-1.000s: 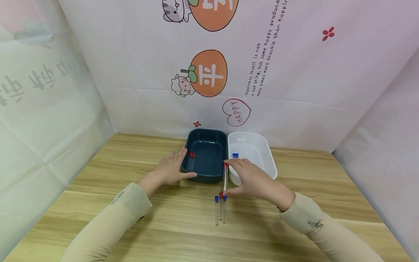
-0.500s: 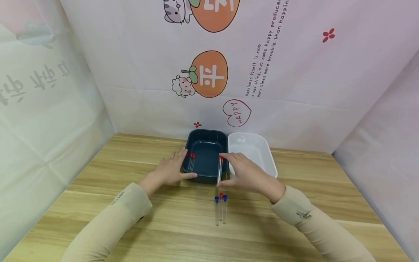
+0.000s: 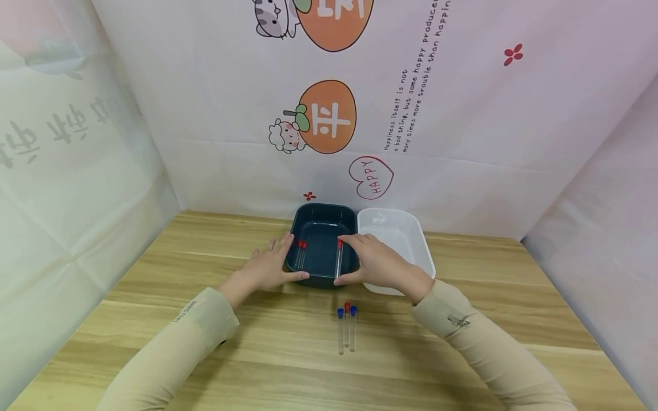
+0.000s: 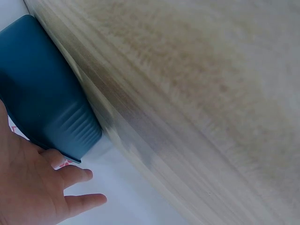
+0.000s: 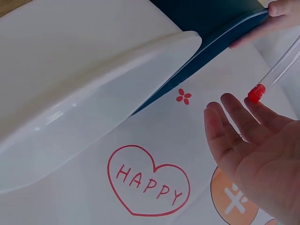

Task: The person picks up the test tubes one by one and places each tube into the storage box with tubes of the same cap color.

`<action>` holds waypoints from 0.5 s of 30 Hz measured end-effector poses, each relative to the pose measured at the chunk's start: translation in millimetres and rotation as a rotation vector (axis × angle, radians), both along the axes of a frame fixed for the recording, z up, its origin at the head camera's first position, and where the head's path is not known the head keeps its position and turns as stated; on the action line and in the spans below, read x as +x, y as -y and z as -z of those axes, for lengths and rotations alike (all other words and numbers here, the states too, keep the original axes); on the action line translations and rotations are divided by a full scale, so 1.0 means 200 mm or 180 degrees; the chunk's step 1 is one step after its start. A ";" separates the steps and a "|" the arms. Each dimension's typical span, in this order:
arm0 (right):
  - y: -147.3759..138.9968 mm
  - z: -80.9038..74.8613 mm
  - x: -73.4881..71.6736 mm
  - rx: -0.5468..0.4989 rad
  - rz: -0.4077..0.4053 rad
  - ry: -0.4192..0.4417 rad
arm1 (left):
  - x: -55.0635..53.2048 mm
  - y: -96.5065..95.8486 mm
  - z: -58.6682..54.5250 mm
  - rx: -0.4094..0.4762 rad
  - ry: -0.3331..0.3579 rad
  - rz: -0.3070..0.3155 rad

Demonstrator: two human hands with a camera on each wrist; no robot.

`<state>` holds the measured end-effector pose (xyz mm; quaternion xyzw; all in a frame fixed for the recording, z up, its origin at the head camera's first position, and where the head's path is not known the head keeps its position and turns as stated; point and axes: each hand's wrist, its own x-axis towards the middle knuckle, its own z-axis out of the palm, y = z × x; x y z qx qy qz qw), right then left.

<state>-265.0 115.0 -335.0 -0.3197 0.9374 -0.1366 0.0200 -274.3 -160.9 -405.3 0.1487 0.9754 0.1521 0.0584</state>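
Note:
My right hand (image 3: 377, 264) pinches a red-capped test tube (image 3: 338, 261) lengthwise, index finger at the cap and thumb at the lower end. The tube is over the right part of a dark blue dish (image 3: 325, 282). In the right wrist view its red cap (image 5: 256, 93) touches a fingertip; the thumb is out of frame. My left hand (image 3: 266, 266) rests at the dish's left rim, thumb along the front and fingers spread, straight in the left wrist view (image 4: 35, 183). Two red-capped tubes (image 3: 301, 256) lie inside the dish at its left.
A white dish (image 3: 429, 260) stands against the blue dish's right side, partly covered by my right hand. Nearer me on the wooden table (image 3: 277, 365) lie a red-capped tube (image 3: 346, 328) and two blue-capped tubes, left (image 3: 340, 334) and right (image 3: 353, 331). A printed cloth (image 3: 216, 171) hangs behind.
My right hand has carried the red-capped tube left, from between the two dishes to over the blue dish. It now covers the blue caps seen earlier in the white dish. The left hand stays put.

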 end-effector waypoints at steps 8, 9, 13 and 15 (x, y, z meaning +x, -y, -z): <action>0.03 0.01 -0.06 -0.0019 0.0068 0.0108 | 0.00 0.01 0.00 -0.0034 -0.0016 0.0005; 0.03 0.01 -0.07 -0.0028 0.0067 0.0124 | 0.00 0.01 0.00 -0.0049 -0.0022 0.0005; 0.04 0.02 -0.10 -0.0058 0.0060 0.0172 | 0.00 0.01 0.01 -0.0132 -0.0064 0.0010; 0.04 0.03 -0.11 -0.0059 0.0064 0.0188 | 0.00 0.01 0.01 -0.0187 -0.0099 0.0012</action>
